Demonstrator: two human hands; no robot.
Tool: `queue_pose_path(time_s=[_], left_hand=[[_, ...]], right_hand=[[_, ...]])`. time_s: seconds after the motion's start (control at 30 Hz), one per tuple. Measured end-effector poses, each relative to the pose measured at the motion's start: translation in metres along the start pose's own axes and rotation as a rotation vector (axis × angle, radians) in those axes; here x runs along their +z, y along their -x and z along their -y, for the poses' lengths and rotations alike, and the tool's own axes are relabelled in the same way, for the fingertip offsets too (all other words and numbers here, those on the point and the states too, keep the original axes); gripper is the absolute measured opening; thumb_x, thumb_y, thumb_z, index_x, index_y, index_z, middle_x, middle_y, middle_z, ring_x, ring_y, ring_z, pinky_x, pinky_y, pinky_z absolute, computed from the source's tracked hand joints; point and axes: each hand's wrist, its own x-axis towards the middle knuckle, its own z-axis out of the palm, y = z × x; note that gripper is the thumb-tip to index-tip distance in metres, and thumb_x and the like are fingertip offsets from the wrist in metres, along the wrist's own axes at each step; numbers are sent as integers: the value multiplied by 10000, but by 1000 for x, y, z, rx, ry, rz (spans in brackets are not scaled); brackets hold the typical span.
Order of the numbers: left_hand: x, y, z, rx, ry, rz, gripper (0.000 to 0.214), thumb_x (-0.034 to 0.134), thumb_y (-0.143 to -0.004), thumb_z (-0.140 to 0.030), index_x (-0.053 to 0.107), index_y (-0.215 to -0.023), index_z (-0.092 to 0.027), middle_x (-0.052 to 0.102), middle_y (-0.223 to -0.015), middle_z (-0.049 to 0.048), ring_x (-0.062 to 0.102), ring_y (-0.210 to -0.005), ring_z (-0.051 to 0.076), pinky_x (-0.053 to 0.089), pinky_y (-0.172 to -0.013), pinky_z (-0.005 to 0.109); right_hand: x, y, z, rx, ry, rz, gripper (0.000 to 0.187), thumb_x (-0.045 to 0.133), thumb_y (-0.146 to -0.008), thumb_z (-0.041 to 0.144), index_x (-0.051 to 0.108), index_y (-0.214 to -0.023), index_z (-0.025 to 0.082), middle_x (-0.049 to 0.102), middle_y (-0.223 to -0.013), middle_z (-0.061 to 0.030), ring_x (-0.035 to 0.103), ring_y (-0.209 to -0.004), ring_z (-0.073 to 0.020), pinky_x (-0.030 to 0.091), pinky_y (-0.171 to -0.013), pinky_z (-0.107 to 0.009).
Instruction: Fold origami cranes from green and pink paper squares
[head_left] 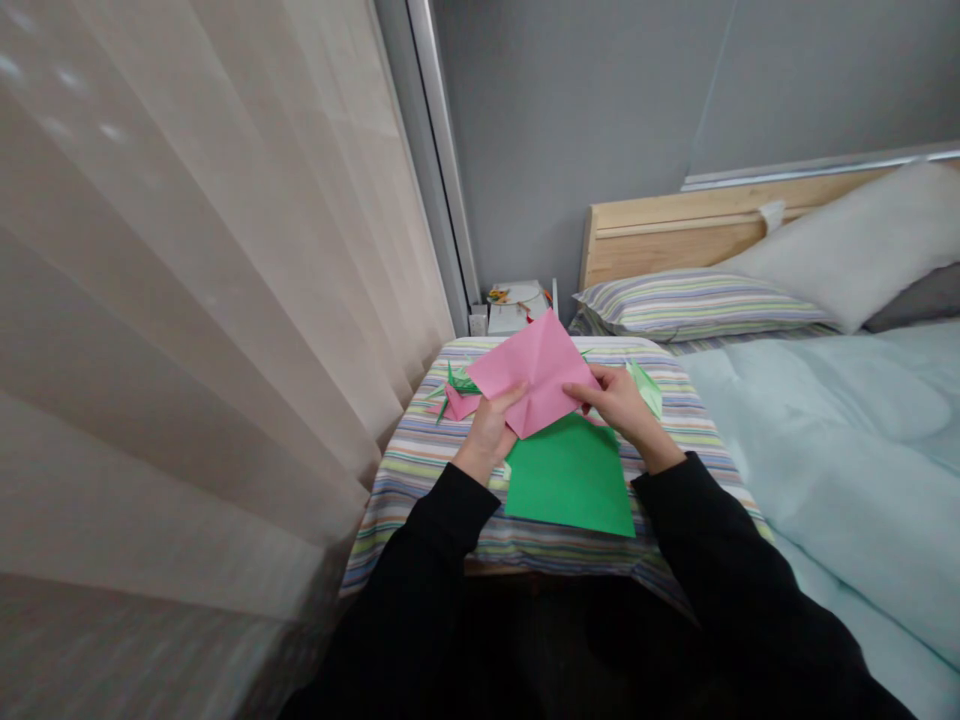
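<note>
A creased sheet of pink origami paper [536,370] is held up between my left hand [491,425] and my right hand [611,400], one at each lower edge. Its fold lines show across the surface. Below it, a flat green paper sheet [568,478] lies on a striped cloth [420,470], partly hidden by the pink sheet. Left of my left hand are a folded green paper figure [457,385] and a small folded pink piece [459,403]. Beyond my right hand lies a folded pale green piece [646,392].
A beige curtain [187,300] fills the left side. To the right is a bed with a pale blue duvet [847,450], a striped pillow [694,305], a grey pillow [847,245] and a wooden headboard [675,228]. A white bedside box [517,307] stands against the grey wall.
</note>
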Motion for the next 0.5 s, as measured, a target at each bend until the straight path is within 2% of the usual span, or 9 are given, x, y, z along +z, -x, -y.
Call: queue_pose_path(time_s=[0.13,0.27,0.4,0.5], left_hand=[[-2,-2,3,119,-32,-59,546,924,-630,-196,715,-1131,-132,784,-1139,111,724,-1068,269,531,-1053,434],[-4,-6,5,158,-3,-116,478,931,-606,-203,745,-1040,-128,803,-1022,96,743,-1005,264,531,-1030,428],[-9,-9,4,112,40,-45,342,885,-618,-133,764,-938,-145,806,-952,70,749,-1013,277,523,-1043,426],[-11,-11,4,63,41,0,249,829,-651,-87,758,-883,-142,803,-937,82,747,-1033,288,518,-1055,429]], right_hand=[[1,1,6,-92,-12,-61,299,807,-723,439,633,-714,196,567,-558,34,524,-481,-134,398,-473,-265],[2,2,8,-180,87,-82,303,781,-755,432,616,-665,195,553,-558,31,505,-507,-132,386,-503,-270],[1,2,0,-152,144,-27,282,731,-807,440,650,-693,194,595,-576,8,555,-530,-162,426,-525,-291],[2,1,-5,-116,85,-11,284,725,-813,462,705,-727,192,626,-600,-5,573,-527,-171,497,-533,-319]])
